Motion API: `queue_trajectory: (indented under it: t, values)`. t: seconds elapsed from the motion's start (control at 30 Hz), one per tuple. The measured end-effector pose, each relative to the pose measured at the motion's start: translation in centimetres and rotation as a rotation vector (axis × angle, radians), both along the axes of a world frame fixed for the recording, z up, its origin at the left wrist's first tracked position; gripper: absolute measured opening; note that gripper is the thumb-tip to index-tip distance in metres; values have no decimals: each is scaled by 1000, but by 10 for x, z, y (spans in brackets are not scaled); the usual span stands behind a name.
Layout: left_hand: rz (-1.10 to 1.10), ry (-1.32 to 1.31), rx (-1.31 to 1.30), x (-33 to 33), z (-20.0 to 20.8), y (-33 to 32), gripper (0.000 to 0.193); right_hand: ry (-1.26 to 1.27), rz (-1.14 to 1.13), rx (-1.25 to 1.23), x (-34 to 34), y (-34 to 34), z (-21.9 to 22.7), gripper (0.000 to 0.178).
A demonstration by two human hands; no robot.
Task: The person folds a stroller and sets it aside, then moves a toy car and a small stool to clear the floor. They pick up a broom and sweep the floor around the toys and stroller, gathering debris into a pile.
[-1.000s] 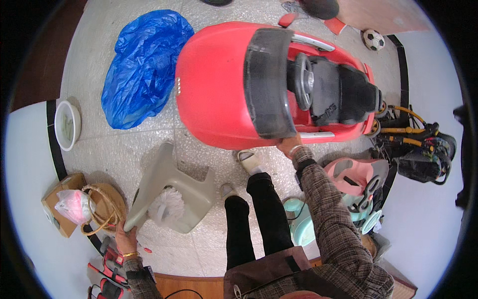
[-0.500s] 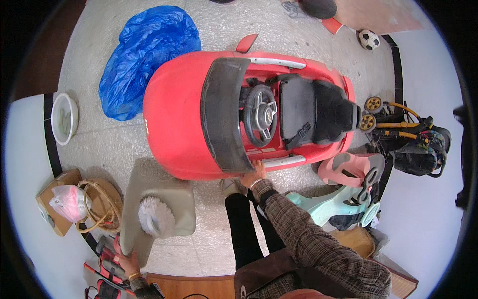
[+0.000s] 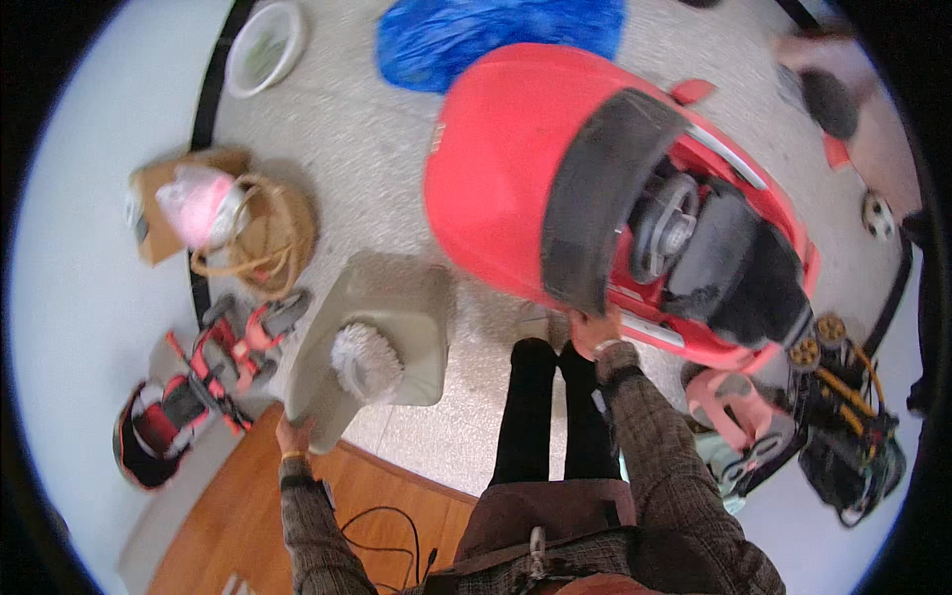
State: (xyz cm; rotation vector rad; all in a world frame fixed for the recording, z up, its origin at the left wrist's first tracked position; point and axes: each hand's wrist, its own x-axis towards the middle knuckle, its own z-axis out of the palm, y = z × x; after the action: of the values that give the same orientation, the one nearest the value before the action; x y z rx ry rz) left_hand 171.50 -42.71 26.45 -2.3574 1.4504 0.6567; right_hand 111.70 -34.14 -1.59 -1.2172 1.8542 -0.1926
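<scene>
A red ride-on toy car (image 3: 496,159) with a dark windshield (image 3: 607,188), steering wheel and black seat stands in front of me. My right hand (image 3: 593,333) is closed round the windshield's near lower corner, beside the car's side. To the left is a beige moulded plastic piece, shaped like a small chair (image 3: 421,327). My left hand (image 3: 295,434) is closed on its near end, with the fingers partly hidden. In its hollow lies a white fluffy brush head or duster (image 3: 365,363), apart from both hands.
A blue plastic sheet (image 3: 436,40) and a white basin (image 3: 266,50) lie beyond. On the left are a wicker basket (image 3: 297,233), a cardboard box and a red tricycle (image 3: 233,347). A pink ride-on toy (image 3: 734,407) and a folded stroller (image 3: 848,397) crowd the right.
My view has turned and shifted left, so the car appears farther right and tilted. Both hands keep their places on the windshield and the beige piece.
</scene>
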Motion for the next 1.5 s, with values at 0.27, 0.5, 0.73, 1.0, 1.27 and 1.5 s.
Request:
queue_trajectory:
  t: [0.27, 0.5, 0.73, 1.0, 1.27, 1.5]
  values:
    - [141, -221, -272, 29, -32, 43, 35, 136, -212, -146, -85, 91, 40, 53]
    - [106, -355, -225, 13, -35, 29, 36, 305, -140, 126, -140, 208, 117, 45]
    - [-83, 542, -156, -152, 56, -7, 29, 296, -171, 212, -181, 194, 222, 42]
    - [-404, 759, -19, -270, 210, -32, 29, 217, -319, 5, -198, 117, 256, 28]
    - [-301, 689, -383, -168, 256, -170, 29, 122, -501, 16, -139, -36, 276, 34]
    - [-136, 654, -473, -50, 291, -317, 30, 289, -273, -57, -53, -175, 299, 27]
